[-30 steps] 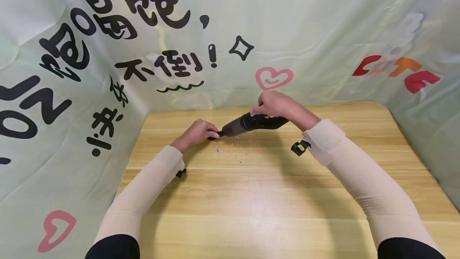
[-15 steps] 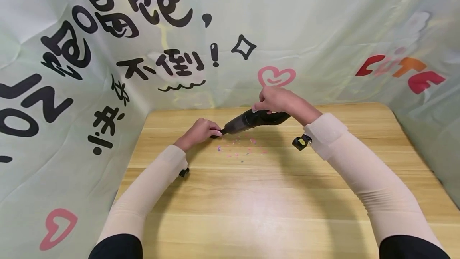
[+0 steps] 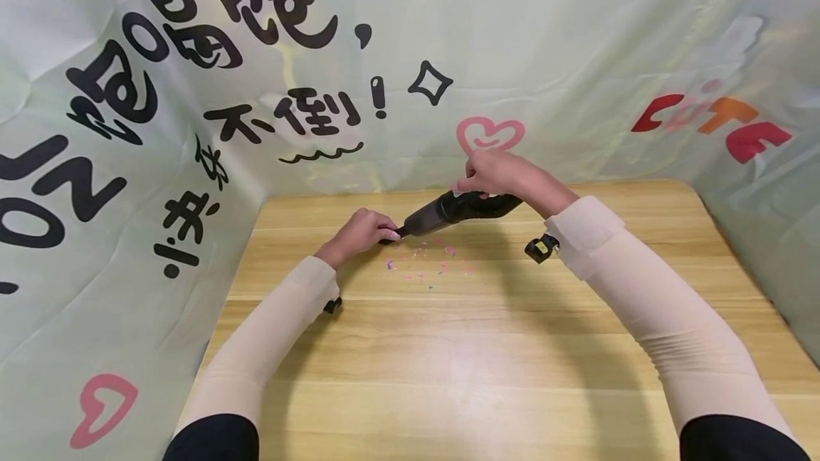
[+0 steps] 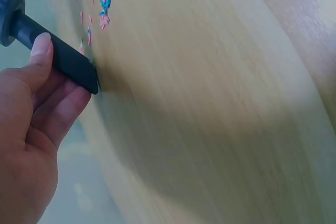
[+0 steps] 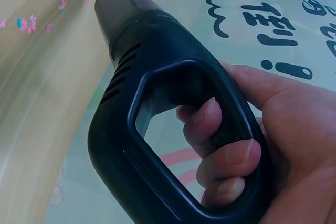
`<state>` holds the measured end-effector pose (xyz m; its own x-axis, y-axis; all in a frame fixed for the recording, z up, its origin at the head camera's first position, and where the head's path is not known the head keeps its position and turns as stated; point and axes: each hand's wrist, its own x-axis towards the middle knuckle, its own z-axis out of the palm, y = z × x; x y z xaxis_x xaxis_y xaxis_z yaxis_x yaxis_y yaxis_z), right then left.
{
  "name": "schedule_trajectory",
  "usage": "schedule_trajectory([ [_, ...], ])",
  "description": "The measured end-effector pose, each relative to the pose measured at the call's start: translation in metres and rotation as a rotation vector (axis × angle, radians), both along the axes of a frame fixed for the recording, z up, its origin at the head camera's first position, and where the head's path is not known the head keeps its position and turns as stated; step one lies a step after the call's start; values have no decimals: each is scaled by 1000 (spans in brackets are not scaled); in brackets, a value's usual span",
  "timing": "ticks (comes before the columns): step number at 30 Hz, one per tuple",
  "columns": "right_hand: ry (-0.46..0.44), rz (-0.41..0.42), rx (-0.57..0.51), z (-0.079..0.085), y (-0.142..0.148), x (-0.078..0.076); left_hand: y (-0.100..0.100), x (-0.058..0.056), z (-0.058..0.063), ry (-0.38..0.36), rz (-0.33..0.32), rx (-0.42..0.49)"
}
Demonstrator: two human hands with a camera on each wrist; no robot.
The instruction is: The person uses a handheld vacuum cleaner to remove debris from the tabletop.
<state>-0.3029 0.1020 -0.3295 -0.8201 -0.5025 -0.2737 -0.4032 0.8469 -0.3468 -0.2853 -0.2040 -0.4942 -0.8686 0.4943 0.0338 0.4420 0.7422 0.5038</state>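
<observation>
A black handheld vacuum cleaner (image 3: pixel 474 206) slants over the far part of the table, its tip pointing left. My right hand (image 3: pixel 496 173) grips it by the loop handle; in the right wrist view the fingers (image 5: pixel 231 158) curl through the loop. At the front end, my left hand (image 3: pixel 361 230) pinches the flat black nozzle (image 4: pixel 71 66) between thumb and fingers. Pink, blue and purple paper scraps (image 3: pixel 419 255) lie scattered on the wood just in front of the vacuum, also seen as small bits (image 4: pixel 104 6) in the left wrist view.
The wooden table (image 3: pixel 448 347) has a light grain and a rounded far right corner. A pale cloth (image 3: pixel 544 55) with printed lettering and hearts hangs along the back and both sides, close to the table's far edge.
Both hands and the vacuum have shifted slightly to the right, and the right hand has risen a little. Each hand keeps its hold. The paper scraps look about the same.
</observation>
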Motion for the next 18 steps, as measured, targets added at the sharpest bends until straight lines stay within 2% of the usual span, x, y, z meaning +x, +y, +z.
schedule_trajectory([
  [10, 29, -6, 3, 13, -8, -2, 3, -1, -7, 26, 16, 62],
  [18, 46, -48, 61, 21, -11, -3, 8, -4, -9, 50, 43, 122],
])
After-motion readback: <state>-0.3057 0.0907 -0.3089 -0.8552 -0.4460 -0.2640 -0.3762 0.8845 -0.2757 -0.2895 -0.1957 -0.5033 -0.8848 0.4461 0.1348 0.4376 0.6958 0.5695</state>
